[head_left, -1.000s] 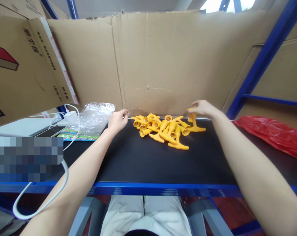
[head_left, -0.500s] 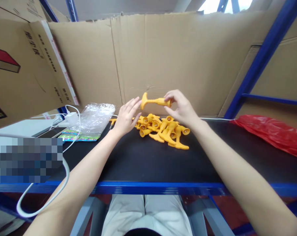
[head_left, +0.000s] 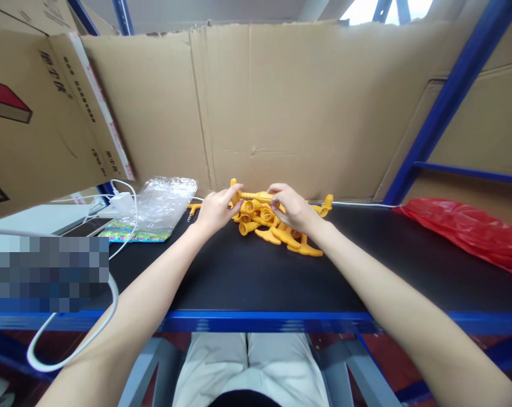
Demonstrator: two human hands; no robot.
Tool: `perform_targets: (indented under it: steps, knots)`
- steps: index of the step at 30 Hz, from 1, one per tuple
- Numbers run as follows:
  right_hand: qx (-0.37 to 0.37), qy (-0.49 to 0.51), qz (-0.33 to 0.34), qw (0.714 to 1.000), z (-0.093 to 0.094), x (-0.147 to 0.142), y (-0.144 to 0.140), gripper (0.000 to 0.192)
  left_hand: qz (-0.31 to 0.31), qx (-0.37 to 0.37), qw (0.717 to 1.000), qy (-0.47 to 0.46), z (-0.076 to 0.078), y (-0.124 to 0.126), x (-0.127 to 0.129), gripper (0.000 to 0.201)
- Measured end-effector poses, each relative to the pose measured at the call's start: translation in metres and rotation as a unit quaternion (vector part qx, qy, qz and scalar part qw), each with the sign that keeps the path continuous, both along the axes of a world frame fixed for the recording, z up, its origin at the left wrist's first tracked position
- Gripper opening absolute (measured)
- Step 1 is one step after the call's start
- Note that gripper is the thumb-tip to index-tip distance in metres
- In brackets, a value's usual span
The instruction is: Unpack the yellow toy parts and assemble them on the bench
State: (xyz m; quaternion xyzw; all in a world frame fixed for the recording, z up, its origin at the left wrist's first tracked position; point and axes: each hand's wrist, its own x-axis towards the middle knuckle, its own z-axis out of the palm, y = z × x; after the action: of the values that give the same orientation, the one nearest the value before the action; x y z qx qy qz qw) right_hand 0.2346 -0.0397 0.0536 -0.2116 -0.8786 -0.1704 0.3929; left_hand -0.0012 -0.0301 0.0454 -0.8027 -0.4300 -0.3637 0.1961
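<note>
Just above the yellow pile (head_left: 281,229), the left hand (head_left: 215,209) and right hand (head_left: 292,208) each pinch one end of a yellow plastic piece (head_left: 253,196), best kept level and gripped firmly.

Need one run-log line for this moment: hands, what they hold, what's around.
left hand: on yellow piece | right hand: same piece, other end | below: yellow pile on black mat | left: plastic bag

Dark printed characters run down the flap of the cardboard box (head_left: 69,107) at upper left, but they are too small and skewed to read.
</note>
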Motion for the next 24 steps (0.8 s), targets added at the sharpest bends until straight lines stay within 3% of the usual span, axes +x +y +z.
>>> perform_targets:
  steps: [6,14,24]
  knots:
    - [-0.017,-0.005,-0.096,0.995,0.000,-0.003,-0.002,0.028,0.048,0.004,0.999,0.001,-0.003,0.000,0.001,0.034]
    - [-0.097,-0.057,-0.162,0.980,-0.002,-0.001,0.001,0.025,0.009,-0.017,0.999,0.038,-0.004,-0.003,0.008,0.028]
    - [-0.036,-0.055,-0.188,0.980,0.003,-0.006,-0.004,0.020,-0.049,-0.057,0.996,-0.040,-0.004,0.000,0.011,0.020]
